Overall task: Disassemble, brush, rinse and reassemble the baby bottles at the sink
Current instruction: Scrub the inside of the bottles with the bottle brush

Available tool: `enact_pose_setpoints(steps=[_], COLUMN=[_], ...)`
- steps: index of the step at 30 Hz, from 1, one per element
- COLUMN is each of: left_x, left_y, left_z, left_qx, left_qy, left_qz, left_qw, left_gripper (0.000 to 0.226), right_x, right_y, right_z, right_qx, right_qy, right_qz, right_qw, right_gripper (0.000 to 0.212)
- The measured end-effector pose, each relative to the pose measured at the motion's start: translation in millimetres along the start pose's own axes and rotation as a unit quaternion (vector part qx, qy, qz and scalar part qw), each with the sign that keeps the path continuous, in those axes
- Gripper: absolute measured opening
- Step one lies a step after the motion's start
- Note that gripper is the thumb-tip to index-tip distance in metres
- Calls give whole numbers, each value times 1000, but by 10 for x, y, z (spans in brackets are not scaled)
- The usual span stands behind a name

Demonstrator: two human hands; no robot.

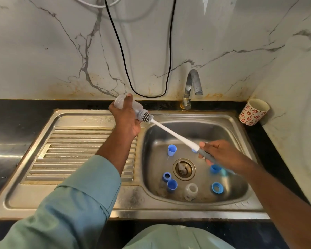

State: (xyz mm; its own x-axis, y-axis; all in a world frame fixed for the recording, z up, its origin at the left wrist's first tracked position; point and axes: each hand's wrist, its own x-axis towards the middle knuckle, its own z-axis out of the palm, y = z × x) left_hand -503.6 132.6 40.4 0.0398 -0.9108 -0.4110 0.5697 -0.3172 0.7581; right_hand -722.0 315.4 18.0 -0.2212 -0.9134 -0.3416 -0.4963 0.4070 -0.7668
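Gripping a clear bottle (133,107) in my left hand (127,119) over the sink's (101,209) back rim, my right hand (221,152) clamps the brush (174,134), bristles at its mouth. Caps (172,150), rings (217,187) and another bottle (191,191) lie apart in the basin; rinsing and reassembly seem left.

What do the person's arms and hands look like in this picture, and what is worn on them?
The left arm wears a pale green long sleeve of thin cloth, loose and creased, pushed up so that the forearm is bare. The right arm shows no sleeve in this view. The left hand and right hand are bare: no gloves, and no rings or watch that can be seen.
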Motion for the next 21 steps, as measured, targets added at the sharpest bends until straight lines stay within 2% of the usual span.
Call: enact_pose_setpoints(steps=[1,2,3,5,7,9,11,13,16,18,19,21], left_x=[4,2,3,-8,-13,-29,-51,-71,-67,-49,-57,-62], left_y=[-8,-10,-16,-46,-65,-82,-126,-185,-191,-166,-161,-181], left_z=[-2,-2,1,10,16,36,65,88,84,77,79,91], left_qx=[-2,-3,-1,12,19,24,48,88,66,51,54,58], left_qy=[1,6,14,28,30,22,8,-4,10,24,21,13], left_qz=[5,10,18,30,29,25,31,49,61,62,64,71], left_qw=[1000,1000,1000,999,999,999,998,995,996,996,996,996], left_gripper=[54,54,55,56,55,54,54,54,55,59,59,58], right_x=[-12,-13,10,41,48,30,1,-37,-150,-222,-242,-232], right_y=[-22,-28,-11,12,-19,-87,-157,-265,-387,-403,-409,-440], right_z=[-12,-18,-27,-45,-22,-3,30,39,-34,-88,-105,-113], right_qx=[33,32,-2,-153,-222,-166,-93,-159,-323,-380,-384,-333], right_qy=[-46,-55,-25,88,160,143,79,83,165,183,173,129], right_qz=[23,23,4,-48,-78,-61,-28,-51,-137,-163,-160,-129], right_qw=[998,998,1000,983,959,974,992,982,922,892,893,925], right_gripper=[42,40,31,15,24,22,17,16,17,23,23,20])
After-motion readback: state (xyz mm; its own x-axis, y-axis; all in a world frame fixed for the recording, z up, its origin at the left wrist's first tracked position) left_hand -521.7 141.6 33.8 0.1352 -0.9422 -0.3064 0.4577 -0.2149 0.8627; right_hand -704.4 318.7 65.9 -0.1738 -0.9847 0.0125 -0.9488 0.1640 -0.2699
